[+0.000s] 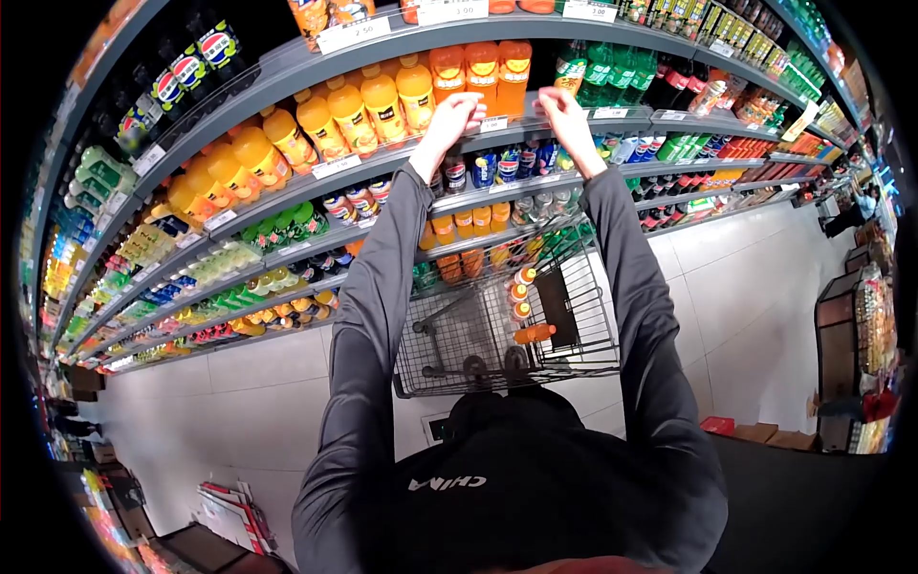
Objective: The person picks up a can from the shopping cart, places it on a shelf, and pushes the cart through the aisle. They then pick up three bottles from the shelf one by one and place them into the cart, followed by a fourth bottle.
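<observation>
Both my hands are raised at a shelf of drinks, some distance apart. My left hand is in front of the orange soda bottles, its fingers loosely bent and nothing visible in them. Whether it touches a bottle I cannot tell. My right hand is opposite, its fingers slightly curled toward the left and holding nothing visible. Near it are a green soda bottle and a dark gap beside the orange bottles. A price tag sits on the shelf edge between the hands.
A wire shopping cart stands below my arms, with several orange-coloured bottles inside. Yellow-orange juice bottles line the shelf to the left. White tiled floor lies to the right; people are at the far right.
</observation>
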Motion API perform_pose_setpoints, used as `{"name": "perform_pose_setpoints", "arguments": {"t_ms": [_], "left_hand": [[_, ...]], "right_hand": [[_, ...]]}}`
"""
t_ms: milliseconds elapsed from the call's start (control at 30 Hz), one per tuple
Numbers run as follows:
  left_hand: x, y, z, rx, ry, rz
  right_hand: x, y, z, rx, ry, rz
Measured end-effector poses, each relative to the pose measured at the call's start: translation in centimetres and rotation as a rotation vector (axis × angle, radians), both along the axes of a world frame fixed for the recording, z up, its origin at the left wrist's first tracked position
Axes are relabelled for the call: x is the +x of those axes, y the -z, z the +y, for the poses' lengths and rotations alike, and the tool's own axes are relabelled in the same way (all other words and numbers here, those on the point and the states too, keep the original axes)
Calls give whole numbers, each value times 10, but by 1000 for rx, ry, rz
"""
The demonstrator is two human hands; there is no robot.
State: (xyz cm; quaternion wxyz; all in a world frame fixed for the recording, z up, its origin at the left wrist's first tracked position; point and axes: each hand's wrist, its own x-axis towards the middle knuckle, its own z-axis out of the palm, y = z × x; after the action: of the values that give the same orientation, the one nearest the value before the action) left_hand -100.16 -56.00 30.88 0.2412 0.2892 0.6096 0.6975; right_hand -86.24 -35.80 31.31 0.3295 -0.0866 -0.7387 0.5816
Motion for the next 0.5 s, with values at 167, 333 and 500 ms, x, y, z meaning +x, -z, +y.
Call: {"name": "perform_pose_setpoints", "arguments": {"t_ms": [167,333,500], "left_hand": [[-6,-32,37,263,-149,277],[-3,-64,70,134,-444,534],[-2,-62,100,208,-544,541]], "right_hand": [[-58,-41,18,401,235,195],[-96,-66,33,381,288,179],[-118,-54,62,382,64,27]]}}
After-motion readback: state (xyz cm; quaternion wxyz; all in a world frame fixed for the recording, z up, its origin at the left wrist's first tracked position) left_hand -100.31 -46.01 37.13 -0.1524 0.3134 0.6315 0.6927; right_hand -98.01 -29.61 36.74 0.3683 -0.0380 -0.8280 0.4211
